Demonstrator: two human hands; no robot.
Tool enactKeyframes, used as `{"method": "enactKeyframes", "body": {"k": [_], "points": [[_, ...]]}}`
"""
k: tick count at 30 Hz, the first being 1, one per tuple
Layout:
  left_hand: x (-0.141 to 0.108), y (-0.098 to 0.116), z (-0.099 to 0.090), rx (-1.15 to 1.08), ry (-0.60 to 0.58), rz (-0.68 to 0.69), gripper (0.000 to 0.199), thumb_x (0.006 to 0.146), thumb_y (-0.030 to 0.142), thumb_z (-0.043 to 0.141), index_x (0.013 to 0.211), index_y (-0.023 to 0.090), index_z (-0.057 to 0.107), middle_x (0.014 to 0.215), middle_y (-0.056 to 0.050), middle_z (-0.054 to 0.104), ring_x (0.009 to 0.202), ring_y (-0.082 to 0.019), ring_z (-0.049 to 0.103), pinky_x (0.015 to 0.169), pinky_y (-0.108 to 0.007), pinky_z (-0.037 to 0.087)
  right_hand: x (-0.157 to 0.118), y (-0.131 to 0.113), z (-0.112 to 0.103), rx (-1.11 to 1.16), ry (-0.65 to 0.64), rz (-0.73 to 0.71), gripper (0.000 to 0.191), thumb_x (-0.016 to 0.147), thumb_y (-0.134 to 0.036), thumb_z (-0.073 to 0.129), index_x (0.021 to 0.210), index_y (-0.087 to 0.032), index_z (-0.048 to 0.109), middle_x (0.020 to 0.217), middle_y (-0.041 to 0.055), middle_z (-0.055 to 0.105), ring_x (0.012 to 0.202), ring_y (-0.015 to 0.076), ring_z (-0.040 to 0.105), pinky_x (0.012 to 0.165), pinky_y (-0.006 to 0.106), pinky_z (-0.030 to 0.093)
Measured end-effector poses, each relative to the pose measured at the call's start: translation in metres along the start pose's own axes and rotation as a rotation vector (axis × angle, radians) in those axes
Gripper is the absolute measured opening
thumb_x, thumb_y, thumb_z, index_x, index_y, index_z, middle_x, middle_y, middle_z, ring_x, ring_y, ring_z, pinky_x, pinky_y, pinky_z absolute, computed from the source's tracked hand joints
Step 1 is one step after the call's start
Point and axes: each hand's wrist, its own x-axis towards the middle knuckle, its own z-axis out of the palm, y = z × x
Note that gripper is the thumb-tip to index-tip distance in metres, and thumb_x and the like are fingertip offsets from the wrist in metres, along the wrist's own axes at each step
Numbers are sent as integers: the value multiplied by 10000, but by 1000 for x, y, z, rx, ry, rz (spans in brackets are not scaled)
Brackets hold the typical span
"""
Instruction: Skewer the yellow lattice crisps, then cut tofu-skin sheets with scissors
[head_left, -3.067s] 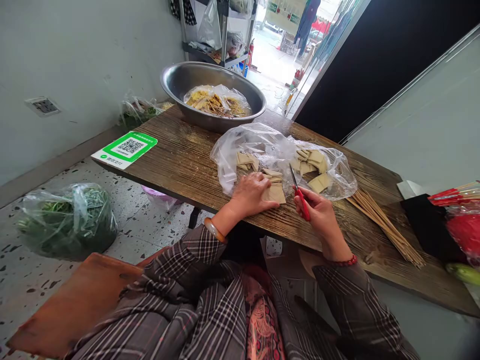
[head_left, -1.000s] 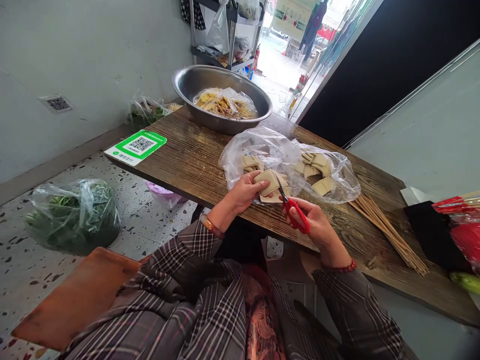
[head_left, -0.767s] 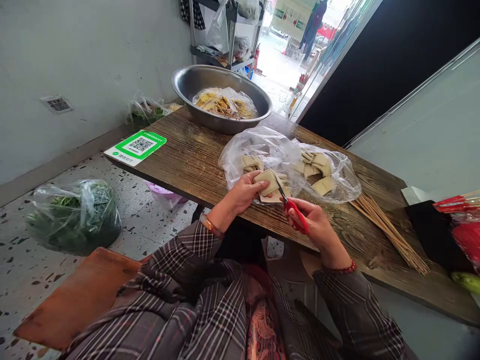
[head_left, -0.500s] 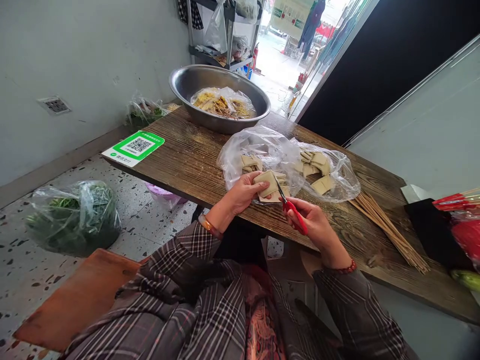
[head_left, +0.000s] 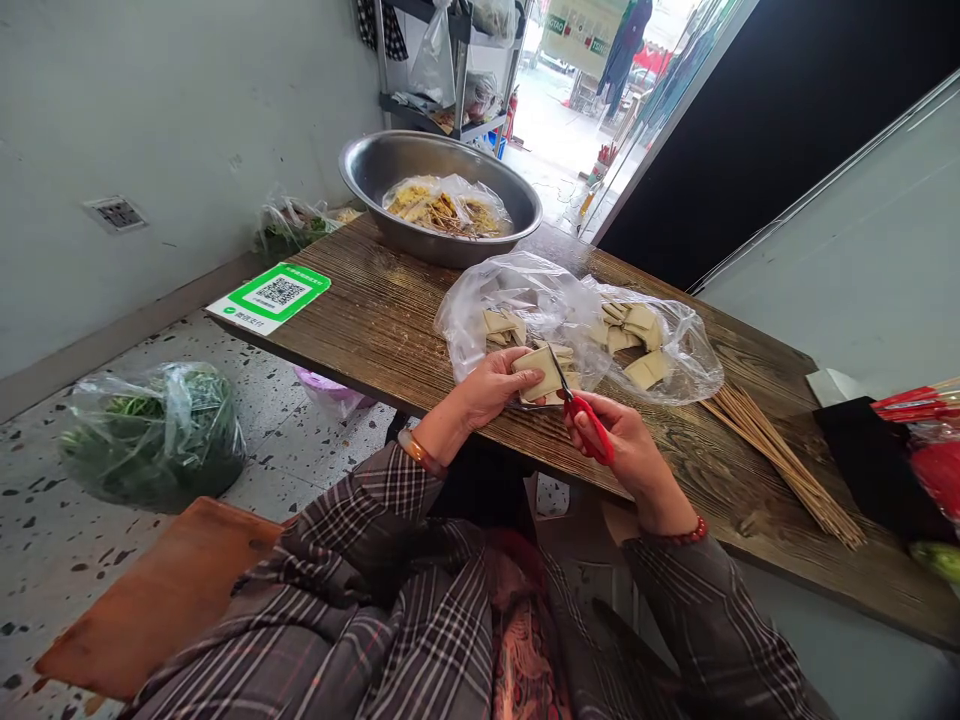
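Between the thumb and fingers of my left hand is a flat, beige piece that looks like a tofu sheet. My right hand grips red-handled scissors, whose dark blades lie against the right side of that piece. Just beyond my hands, a clear plastic bag lies open with more beige pieces in it. To its right a second clear bag holds further cut pieces. Whether the blades are fully closed is hard to see.
A metal basin with bagged yellow food stands at the table's far end. A bundle of wooden skewers lies on the right. The green QR card is at the left edge. Bagged greens sit on the floor.
The tofu sheet in my left hand has shifted slightly right and down. The scissors have turned a little, their blades now further along its right side. The bags stay put.
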Motion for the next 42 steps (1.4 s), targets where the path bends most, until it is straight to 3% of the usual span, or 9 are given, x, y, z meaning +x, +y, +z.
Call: {"method": "enactKeyframes", "body": {"k": [9, 13, 17, 20, 25, 28, 33, 38, 42], "points": [[0, -1, -1, 26, -2, -13, 421, 635, 322, 867, 937, 120, 654, 863, -34, 692, 749, -133, 657, 674, -256, 552, 2, 4, -3, 37, 41, -32, 529, 766, -493, 756, 1163, -151, 683, 677, -21, 558, 518, 81, 462, 444, 222, 343], [1, -2, -1, 18, 104, 62, 393, 618, 310, 875, 902, 126, 676, 830, -13, 690, 752, -97, 637, 711, -200, 512, 1, 5, -5, 55, 80, -34, 545, 771, -498, 753, 1190, -158, 673, 698, -10, 577, 527, 87, 467, 432, 220, 344], [3, -1, 0, -15, 224, 112, 360, 634, 309, 858, 881, 135, 662, 778, 5, 659, 664, -76, 587, 581, -173, 460, -2, 5, -3, 39, 91, -31, 548, 758, -501, 759, 1188, -170, 679, 751, 2, 594, 537, 86, 484, 442, 222, 377], [5, 0, -1, -48, 248, 167, 344, 673, 290, 814, 932, 129, 656, 803, -14, 664, 668, -95, 586, 527, -182, 437, -2, 5, -2, -25, 77, -38, 548, 740, -505, 767, 1168, -171, 692, 788, 18, 614, 575, 97, 514, 497, 240, 438], [8, -1, -4, -114, 247, 223, 319, 695, 181, 736, 999, 122, 657, 990, -78, 720, 939, -183, 678, 800, -275, 553, 0, 7, -5, -178, 81, -70, 585, 721, -550, 762, 1163, -171, 702, 849, 55, 650, 647, 132, 553, 570, 280, 495], [8, 0, -4, -116, 261, 216, 319, 701, 169, 746, 1004, 118, 661, 990, -83, 731, 930, -191, 701, 853, -312, 563, 1, 9, -8, -259, 87, -91, 570, 717, -541, 769, 1144, -166, 714, 882, 72, 664, 723, 161, 572, 629, 302, 512], [4, 2, -3, -99, 305, 199, 302, 734, 168, 745, 1020, 119, 662, 960, -74, 738, 799, -173, 721, 747, -289, 597, 2, 7, -12, -363, 64, -105, 527, 750, -518, 743, 1144, -168, 719, 859, 66, 663, 714, 162, 557, 626, 299, 490], [4, 4, -3, -68, 332, 199, 320, 711, 175, 774, 1007, 122, 665, 839, -40, 722, 654, -135, 689, 466, -168, 504, 3, 6, -13, -426, 32, -115, 516, 763, -512, 734, 1148, -168, 721, 841, 60, 657, 707, 162, 558, 623, 297, 487], [5, 4, -2, -105, 352, 206, 310, 683, 165, 801, 951, 121, 652, 860, -32, 720, 675, -126, 693, 509, -176, 545, 4, 7, -13, -410, 14, -120, 515, 770, -514, 728, 1159, -178, 716, 841, 60, 655, 711, 163, 556, 620, 296, 492]]}}
